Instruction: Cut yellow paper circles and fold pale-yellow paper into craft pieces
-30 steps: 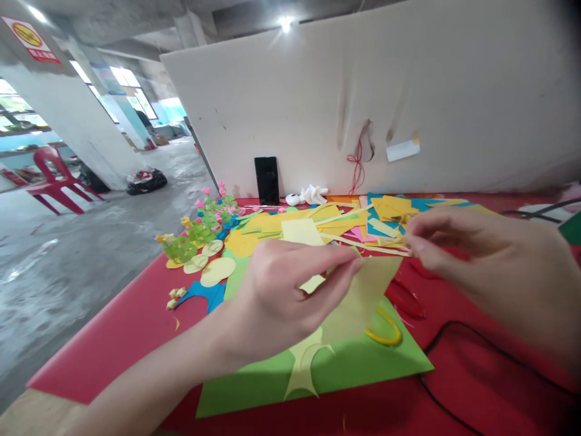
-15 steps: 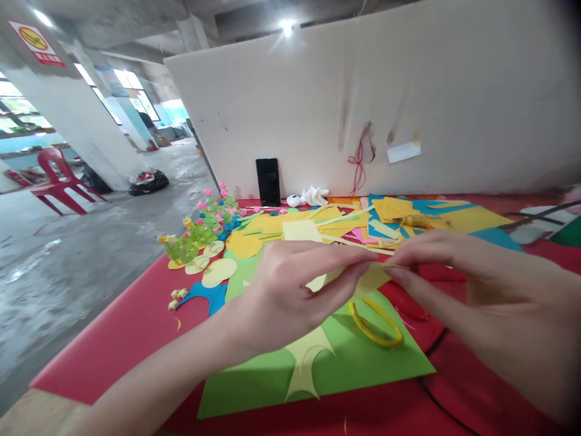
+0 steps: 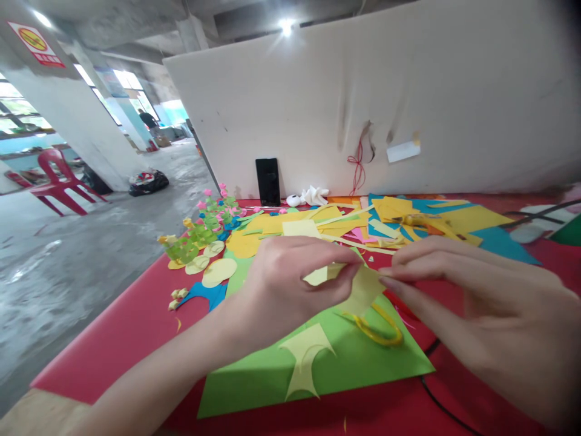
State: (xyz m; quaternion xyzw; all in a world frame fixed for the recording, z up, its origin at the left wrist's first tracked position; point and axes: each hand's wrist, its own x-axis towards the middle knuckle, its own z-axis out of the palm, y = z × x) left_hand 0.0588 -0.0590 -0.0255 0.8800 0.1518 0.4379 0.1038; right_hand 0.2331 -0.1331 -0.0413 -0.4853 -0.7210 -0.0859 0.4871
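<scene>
My left hand (image 3: pixel 284 290) and my right hand (image 3: pixel 472 303) both pinch one small pale yellow piece of paper (image 3: pixel 363 290), held just above the table. The left thumb and forefinger grip its left edge, the right fingertips grip its right edge. Below them lies a green sheet (image 3: pixel 363 363) with a pale yellow cut-out shape (image 3: pixel 304 357) on it. Yellow-handled scissors (image 3: pixel 379 327) rest on the green sheet, right under the held paper.
The red table (image 3: pixel 118 339) carries a heap of yellow, blue and orange paper scraps (image 3: pixel 363 221), pale yellow circles (image 3: pixel 218 271) and small green-and-pink paper flowers (image 3: pixel 200 233). A black cable (image 3: pixel 449 412) runs at the right. A white board (image 3: pixel 363 97) stands behind, a black phone (image 3: pixel 267 180) against it.
My right hand has come down and leftward to the paper. The piece, hanging open a second ago, now looks smaller and folded between both hands.
</scene>
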